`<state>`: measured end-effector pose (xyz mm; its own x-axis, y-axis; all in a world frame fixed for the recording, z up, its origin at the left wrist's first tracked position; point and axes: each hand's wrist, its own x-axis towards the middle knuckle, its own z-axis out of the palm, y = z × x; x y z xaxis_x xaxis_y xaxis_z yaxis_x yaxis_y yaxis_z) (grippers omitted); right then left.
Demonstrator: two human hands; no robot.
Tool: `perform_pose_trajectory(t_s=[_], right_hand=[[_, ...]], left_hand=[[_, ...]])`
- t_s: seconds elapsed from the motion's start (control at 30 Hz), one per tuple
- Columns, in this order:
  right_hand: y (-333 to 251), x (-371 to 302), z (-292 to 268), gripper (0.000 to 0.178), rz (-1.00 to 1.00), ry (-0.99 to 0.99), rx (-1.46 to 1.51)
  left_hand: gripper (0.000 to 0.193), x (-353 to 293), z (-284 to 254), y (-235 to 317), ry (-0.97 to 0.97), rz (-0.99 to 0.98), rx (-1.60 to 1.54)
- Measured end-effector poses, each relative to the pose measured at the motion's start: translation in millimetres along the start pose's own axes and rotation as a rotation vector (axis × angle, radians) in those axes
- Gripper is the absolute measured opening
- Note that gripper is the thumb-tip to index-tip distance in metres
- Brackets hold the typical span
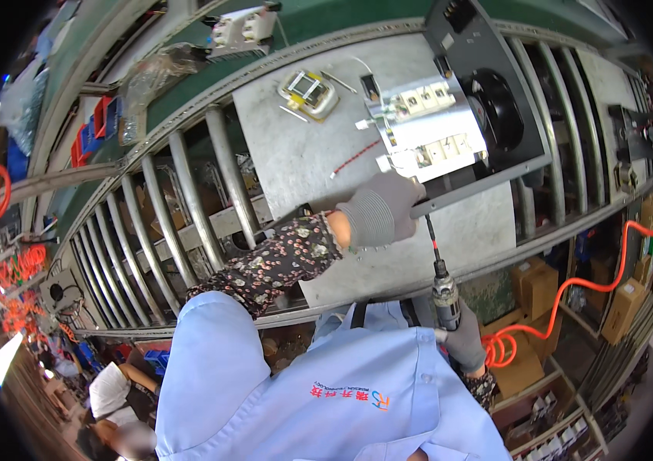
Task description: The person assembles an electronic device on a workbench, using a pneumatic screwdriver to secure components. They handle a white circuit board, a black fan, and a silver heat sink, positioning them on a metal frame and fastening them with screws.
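My left hand (382,209), in a grey glove, is closed at the near left corner of a dark grey metal chassis (488,175); its fingertips are partly hidden there. In my gloved right hand (466,343) is a power screwdriver (445,296), held below the bench edge. Its long bit points up and meets the chassis's near edge, beside my left fingers. A shiny metal plate with white terminal blocks (442,148) sits in the chassis, next to a round black fan (495,111). A twisted red wire (356,159) sticks out to the left.
The chassis rests on a pale board (280,154) over a roller conveyor (192,200). A yellow-taped transformer-like coil (309,94) lies farther back. An orange coiled hose (565,296) runs along the right. Cardboard boxes (535,288) stand below; another person (115,399) is at lower left.
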<state>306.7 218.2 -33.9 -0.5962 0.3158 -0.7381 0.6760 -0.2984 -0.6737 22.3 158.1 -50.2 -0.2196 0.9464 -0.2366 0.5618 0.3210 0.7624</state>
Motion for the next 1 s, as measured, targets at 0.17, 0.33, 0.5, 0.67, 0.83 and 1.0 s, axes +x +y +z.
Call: perform_pose_trajectory(t_s=[0.17,0.33,0.5,0.67,0.83,1.0], right_hand=[[2.2,-2.3,3.1,0.064,-0.006,-0.004,0.018],[-1.3,1.0,-8.5,0.061,-0.090,-0.001,-0.138],[1.1,6.0,-16.3,0.059,-0.203,0.016,-0.155],[0.7,10.1,-33.5,0.056,-0.193,0.109,-0.385],[12.3,-5.8,-47.0,0.055,-0.277,0.179,-0.477],[58.6,-18.5,-59.6,0.056,-0.097,0.225,-0.453]], left_hand=[[0.029,1.0,2.5,-0.7,0.021,-0.011,0.006],[0.030,10.0,9.9,-3.8,0.018,-0.031,0.019],[0.038,13.7,11.0,-7.6,0.036,-0.011,0.075],[0.051,4.3,1.3,-5.4,0.153,-0.046,-0.101],[0.028,-50.3,-70.2,-50.1,0.519,-0.255,-0.431],[0.019,-104.3,3.5,39.2,0.394,-0.232,-0.694]])
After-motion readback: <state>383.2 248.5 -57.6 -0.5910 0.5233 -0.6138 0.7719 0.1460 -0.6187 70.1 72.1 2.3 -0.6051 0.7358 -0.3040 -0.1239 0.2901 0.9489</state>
